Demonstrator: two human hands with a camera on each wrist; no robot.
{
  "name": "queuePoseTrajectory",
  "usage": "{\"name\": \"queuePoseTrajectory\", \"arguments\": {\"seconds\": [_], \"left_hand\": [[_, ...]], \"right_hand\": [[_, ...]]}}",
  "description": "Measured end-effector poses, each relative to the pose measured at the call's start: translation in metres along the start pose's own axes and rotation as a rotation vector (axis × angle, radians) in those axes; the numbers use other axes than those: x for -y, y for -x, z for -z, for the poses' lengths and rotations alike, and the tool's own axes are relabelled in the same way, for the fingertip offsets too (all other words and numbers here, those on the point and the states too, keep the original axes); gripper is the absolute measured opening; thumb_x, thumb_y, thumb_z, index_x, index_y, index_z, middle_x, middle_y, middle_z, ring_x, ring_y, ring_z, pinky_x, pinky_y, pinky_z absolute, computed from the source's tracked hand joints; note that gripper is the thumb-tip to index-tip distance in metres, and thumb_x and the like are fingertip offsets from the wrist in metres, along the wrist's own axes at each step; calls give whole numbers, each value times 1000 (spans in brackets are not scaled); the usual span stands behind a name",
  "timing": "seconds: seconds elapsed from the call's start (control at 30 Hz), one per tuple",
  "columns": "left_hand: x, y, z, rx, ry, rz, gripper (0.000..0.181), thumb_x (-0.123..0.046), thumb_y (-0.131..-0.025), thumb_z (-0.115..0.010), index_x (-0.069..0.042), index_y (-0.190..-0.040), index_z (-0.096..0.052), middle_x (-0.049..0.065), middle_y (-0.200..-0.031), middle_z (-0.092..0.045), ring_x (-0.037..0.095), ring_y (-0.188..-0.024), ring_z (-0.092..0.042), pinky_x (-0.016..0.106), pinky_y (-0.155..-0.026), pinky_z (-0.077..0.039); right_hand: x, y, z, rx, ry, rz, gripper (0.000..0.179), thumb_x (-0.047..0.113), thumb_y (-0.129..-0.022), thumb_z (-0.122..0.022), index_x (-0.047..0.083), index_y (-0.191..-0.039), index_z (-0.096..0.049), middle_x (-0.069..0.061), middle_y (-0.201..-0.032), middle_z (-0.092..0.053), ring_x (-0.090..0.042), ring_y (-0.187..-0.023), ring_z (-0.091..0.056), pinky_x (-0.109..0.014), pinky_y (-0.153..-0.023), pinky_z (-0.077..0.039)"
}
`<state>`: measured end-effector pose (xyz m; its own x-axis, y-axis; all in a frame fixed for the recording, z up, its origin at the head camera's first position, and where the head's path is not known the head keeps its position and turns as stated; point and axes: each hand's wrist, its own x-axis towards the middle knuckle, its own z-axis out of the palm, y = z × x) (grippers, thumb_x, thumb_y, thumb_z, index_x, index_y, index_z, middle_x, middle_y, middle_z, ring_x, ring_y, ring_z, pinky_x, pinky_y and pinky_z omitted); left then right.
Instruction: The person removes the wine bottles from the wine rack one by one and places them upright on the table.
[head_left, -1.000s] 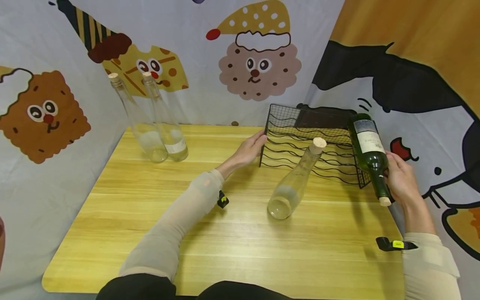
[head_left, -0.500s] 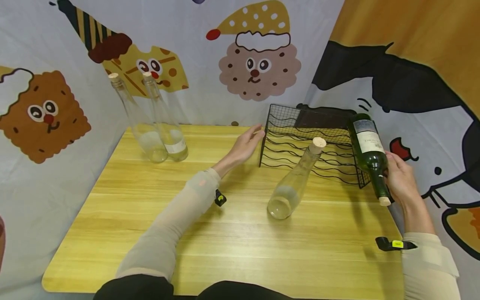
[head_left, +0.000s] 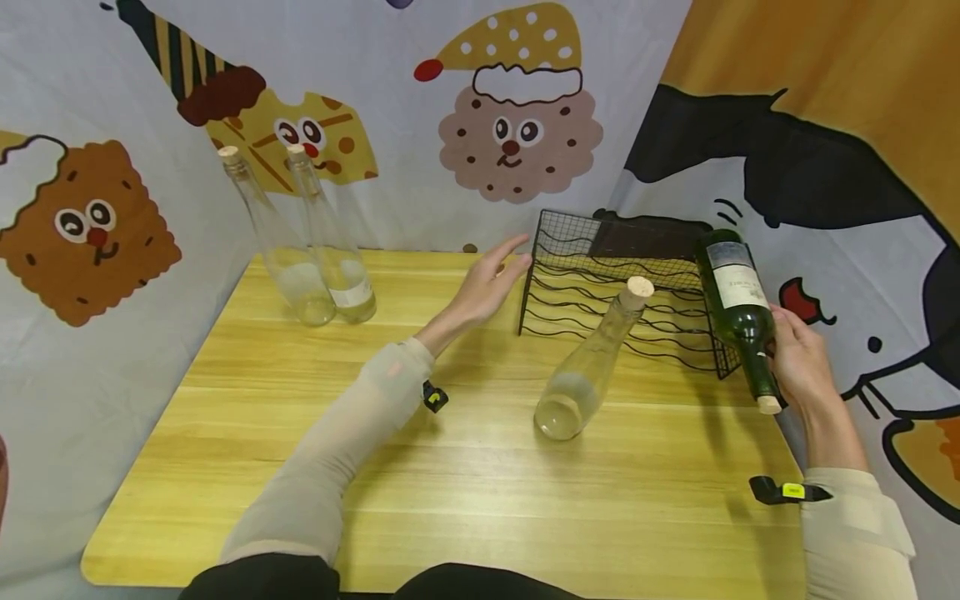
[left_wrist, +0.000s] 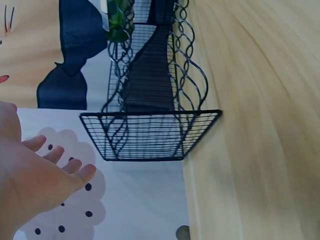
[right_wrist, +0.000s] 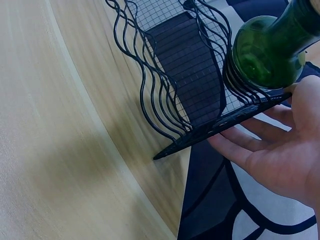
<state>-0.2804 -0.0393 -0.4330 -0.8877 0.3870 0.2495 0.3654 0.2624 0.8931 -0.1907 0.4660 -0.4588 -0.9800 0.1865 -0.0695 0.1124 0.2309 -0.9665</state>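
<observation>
Gripping the neck of one green wine bottle [head_left: 737, 302], the right hand [head_left: 799, 360] holds it slanted, its body lying on the right end of the single black wire bottle rack [head_left: 617, 287] and its corked mouth pointing down toward the person. Beside the rack's left end, the left hand [head_left: 487, 283] hovers with fingers spread and straight, not touching the wire. Three clear corked glass bottles stand on the wooden table [head_left: 450, 467]: one [head_left: 588, 367] before the rack, two [head_left: 279, 242] [head_left: 330, 242] side by side at the far left.
</observation>
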Motion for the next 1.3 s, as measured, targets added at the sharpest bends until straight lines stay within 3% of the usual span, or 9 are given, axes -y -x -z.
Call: {"name": "queuePoseTrajectory", "arguments": {"seconds": [0.27, 0.63, 0.9, 1.13, 1.3], "left_hand": [[-15, 6, 2, 5, 8, -71, 61, -44, -121, -46, -21, -177, -40, 3, -186, -37, 25, -173, -35, 51, -143, -35], [-41, 13, -4, 55, 17, -119, 62, -43, -120, -46, -21, -178, -38, 3, -187, -35, 25, -170, -41, 45, -143, -35], [-59, 19, -14, 108, 9, -179, 64, -39, -119, -47, -17, -178, -37, 8, -184, -40, 31, -167, -46, 53, -142, -37], [-77, 28, -21, 188, 44, -254, 64, -36, -118, -45, -12, -177, -37, 10, -181, -46, 25, -163, -52, 40, -137, -45], [-90, 35, -25, 242, 60, -296, 61, -31, -119, -46, -11, -176, -39, 9, -181, -46, 20, -164, -50, 34, -138, -41]], "right_hand": [[-1, 0, 0, 8, -18, 10, 66, 50, -120, -47, 15, -176, -41, 25, -120, -62, 11, -106, -62, -5, -79, -59], [0, 0, 0, -8, 75, 1, 67, 51, -120, -44, 15, -177, -40, 26, -122, -60, 10, -108, -59, -4, -81, -57], [1, 0, 0, -19, 127, 12, 63, 47, -122, -42, 16, -176, -42, 29, -123, -60, 12, -108, -58, -2, -82, -54], [3, 0, 0, -16, 60, -6, 63, 47, -121, -45, 16, -175, -43, 25, -130, -60, 9, -109, -57, -2, -83, -54], [2, -1, 0, -28, 98, -9, 63, 49, -121, -45, 17, -175, -45, 26, -125, -59, 9, -108, -58, -3, -82, -55]]}}
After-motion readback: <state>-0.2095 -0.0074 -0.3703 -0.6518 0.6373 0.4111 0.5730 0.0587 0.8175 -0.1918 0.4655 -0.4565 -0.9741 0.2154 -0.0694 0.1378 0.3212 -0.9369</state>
